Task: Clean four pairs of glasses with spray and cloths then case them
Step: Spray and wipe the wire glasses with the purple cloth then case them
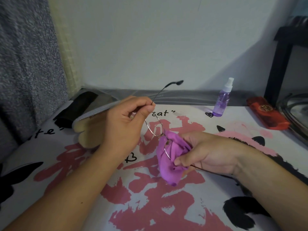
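Observation:
Thin metal-framed glasses (154, 129) hang in the air over the table. My left hand (126, 120) pinches one temple arm near its hinge, and the arm's dark tip points up and right. My right hand (205, 152) grips a purple cloth (170, 157) bunched around the other lens, thumb pressed on the cloth. The second temple arm runs under my right wrist. A purple spray bottle (222, 100) with a white nozzle stands upright at the back right of the table.
A red glasses case (266, 113) lies shut at the far right beside a metal basin (295, 114). Dark and beige soft cases (86, 114) are stacked at the back left behind my left hand. The table (150, 205) wears a white cover with pink and black print.

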Demonstrator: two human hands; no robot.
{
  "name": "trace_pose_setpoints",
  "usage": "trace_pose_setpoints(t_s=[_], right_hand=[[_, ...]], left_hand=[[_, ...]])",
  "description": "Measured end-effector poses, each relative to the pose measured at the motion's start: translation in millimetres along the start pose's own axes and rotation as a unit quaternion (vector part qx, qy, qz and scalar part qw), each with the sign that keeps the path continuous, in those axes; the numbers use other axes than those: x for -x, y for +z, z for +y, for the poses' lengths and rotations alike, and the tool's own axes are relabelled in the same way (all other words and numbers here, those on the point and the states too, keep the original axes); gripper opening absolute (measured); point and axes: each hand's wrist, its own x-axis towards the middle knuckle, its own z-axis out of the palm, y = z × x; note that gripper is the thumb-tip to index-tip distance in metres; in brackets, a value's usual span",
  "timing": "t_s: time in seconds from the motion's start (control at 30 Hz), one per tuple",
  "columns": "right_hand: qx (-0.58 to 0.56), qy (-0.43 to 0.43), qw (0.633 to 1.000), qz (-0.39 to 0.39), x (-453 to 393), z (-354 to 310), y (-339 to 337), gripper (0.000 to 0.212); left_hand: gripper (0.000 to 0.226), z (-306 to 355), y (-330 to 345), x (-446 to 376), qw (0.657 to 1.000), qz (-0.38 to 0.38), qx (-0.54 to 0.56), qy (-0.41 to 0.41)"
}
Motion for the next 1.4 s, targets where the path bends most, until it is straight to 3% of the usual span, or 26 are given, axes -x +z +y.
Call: trace_pose_setpoints(t_s=[0.27, 0.4, 0.53, 0.67, 0.73, 0.83, 0.9, 1.0, 1.17, 1.23, 1.33, 1.4], right_hand=[[0.023, -0.080, 0.988, 0.132, -12.7, 5.3, 8.8, 0.013], [-0.118, -0.108, 0.979, 0.124, -13.2, 5.3, 8.0, 0.019], [-0.161, -0.120, 0.974, 0.110, -10.5, 7.9, 10.8, 0.022], [-0.169, -0.135, 0.950, 0.225, -16.1, 9.6, 7.2, 0.015], [-0.125, -0.162, 0.941, 0.270, -19.3, 11.9, 8.4, 0.016], [0.110, -0.183, 0.906, 0.366, -20.7, 14.6, 16.0, 0.012], [0.224, -0.175, 0.871, 0.400, -21.3, 15.0, 21.2, 0.029], [0.288, -0.149, 0.846, 0.424, -22.0, 14.2, 25.0, 0.038], [0.386, -0.141, 0.762, 0.500, -12.9, 12.7, 34.6, 0.038], [0.335, -0.174, 0.786, 0.491, -0.1, 8.8, 47.8, 0.027], [0.227, -0.178, 0.867, 0.406, 11.9, 5.6, 74.7, 0.015], [0.241, -0.180, 0.872, 0.387, 9.9, 12.3, 84.1, 0.011]], left_hand=[[0.025, -1.0, 4.5, -2.7, 0.991, 0.003, 0.057, -0.120], [0.030, 7.5, -1.4, 0.6, 0.990, 0.037, 0.055, -0.128], [0.027, 24.2, -10.2, 14.9, 0.996, 0.039, 0.012, -0.083], [0.016, 41.1, -35.9, 42.2, 0.993, 0.057, -0.100, 0.018], [0.015, 43.0, -52.4, 53.4, 0.988, 0.091, -0.127, 0.006], [0.023, 47.5, -68.8, 67.1, 0.983, 0.137, -0.095, -0.083], [0.024, 47.6, -72.8, 74.1, 0.974, 0.153, -0.090, -0.139], [0.014, 42.3, -74.7, 75.9, 0.961, 0.144, -0.083, -0.220], [0.011, 36.7, -77.6, 72.0, 0.949, 0.149, -0.054, -0.274], [0.012, 35.3, -79.5, 72.2, 0.947, 0.158, -0.047, -0.276], [0.013, 33.7, -80.4, 71.8, 0.946, 0.166, -0.042, -0.274], [0.012, 33.8, -79.9, 72.1, 0.948, 0.161, -0.045, -0.271]])
